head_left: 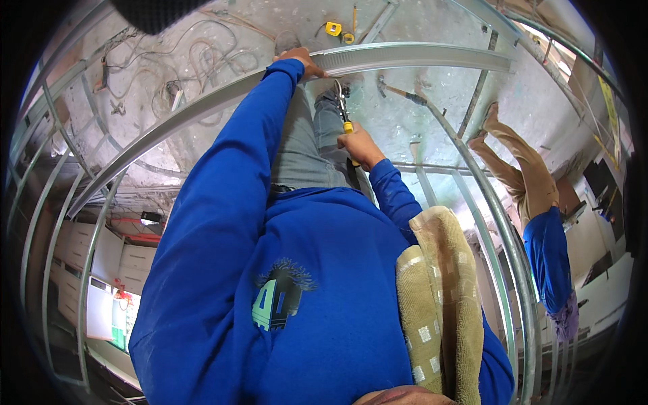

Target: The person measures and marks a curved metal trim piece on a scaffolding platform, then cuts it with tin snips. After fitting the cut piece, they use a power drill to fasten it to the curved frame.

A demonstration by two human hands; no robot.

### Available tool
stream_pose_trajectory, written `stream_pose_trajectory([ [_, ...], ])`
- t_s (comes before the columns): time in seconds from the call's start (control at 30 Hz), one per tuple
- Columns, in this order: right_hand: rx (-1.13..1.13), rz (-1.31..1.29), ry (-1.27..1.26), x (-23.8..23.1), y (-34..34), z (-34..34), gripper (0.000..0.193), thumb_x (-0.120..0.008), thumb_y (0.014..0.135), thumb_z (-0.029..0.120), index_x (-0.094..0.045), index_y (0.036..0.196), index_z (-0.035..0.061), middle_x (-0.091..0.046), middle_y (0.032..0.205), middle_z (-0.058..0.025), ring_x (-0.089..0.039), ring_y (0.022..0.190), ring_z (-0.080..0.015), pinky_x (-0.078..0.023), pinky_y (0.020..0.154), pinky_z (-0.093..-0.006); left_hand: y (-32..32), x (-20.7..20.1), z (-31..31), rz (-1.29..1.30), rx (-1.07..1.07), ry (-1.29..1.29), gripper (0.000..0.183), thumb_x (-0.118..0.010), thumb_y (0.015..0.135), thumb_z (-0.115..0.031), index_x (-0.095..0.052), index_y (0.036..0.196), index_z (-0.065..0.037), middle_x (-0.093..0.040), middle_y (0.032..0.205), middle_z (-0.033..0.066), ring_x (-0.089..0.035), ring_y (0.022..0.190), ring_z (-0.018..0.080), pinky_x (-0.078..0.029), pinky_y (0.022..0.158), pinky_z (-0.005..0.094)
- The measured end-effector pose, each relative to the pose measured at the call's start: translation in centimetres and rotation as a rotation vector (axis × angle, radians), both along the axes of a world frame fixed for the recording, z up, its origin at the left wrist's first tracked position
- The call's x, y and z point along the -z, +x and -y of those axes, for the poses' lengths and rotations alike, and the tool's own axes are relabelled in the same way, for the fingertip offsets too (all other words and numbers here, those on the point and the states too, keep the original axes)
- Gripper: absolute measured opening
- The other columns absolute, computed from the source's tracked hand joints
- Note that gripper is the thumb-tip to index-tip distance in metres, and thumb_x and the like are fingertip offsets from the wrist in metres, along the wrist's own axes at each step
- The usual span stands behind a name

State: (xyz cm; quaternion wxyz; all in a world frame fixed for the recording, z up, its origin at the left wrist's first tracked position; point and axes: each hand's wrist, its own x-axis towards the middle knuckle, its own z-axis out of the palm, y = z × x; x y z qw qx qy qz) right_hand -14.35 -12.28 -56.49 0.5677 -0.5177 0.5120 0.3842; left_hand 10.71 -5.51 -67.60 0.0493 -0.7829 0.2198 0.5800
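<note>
Left hand (299, 62) is clamped over the metal channel (425, 56); right hand (362, 147) is closed round a yellow-handled tool (344, 108), snips or pliers, can't tell which. Channel spans the scene in front of the legs (297, 152), left-near to right-far; its bend is probably mostly lens. Tool head sits just on the near side of it, by the left hand; contact unclear. Handling guess: thin sheet metal, light for its length, stiff along the run but easy to twist or dent, slick faces, sharp edges. Best hold: across the flat face close to the tool, fingertips off the edges. Farther out on the floor (449, 88): hammer (401, 92) right, yellow tape measure (333, 28) far, cables (209, 61) left. Co-worker (543, 236) at far right.
</note>
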Motion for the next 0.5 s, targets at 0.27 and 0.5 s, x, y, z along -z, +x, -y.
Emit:
stream_pose_trajectory([
  [0.27,-0.084,-0.015,-0.025,-0.6,1.7,0.4,0.047,-0.07,0.072,0.015,-0.058,0.112,-0.0061,-0.068,0.093,-0.0207,-0.066,0.085,-0.0306,-0.051,0.076,-0.038,-1.8,-3.3,0.6,0.117,-0.022,0.063,0.086,-0.084,0.067,-0.067,-0.067,0.133,-0.014,-0.067,0.134,0.0085,-0.056,0.132,0.031,-0.041,0.109,0.0484],
  [0.5,-0.112,-0.013,0.013,0.4,1.6,0.2,0.043,-0.069,0.071,0.015,-0.06,0.107,-0.0058,-0.068,0.087,-0.0199,-0.065,0.079,-0.0305,-0.051,0.071,-0.0397,-5.3,-3.7,-0.7,0.372,-0.087,-0.092,0.069,-0.087,0.068,-0.056,-0.07,0.12,-0.014,-0.068,0.122,0.0065,-0.057,0.122,0.0315,-0.039,0.103,0.0518],
])
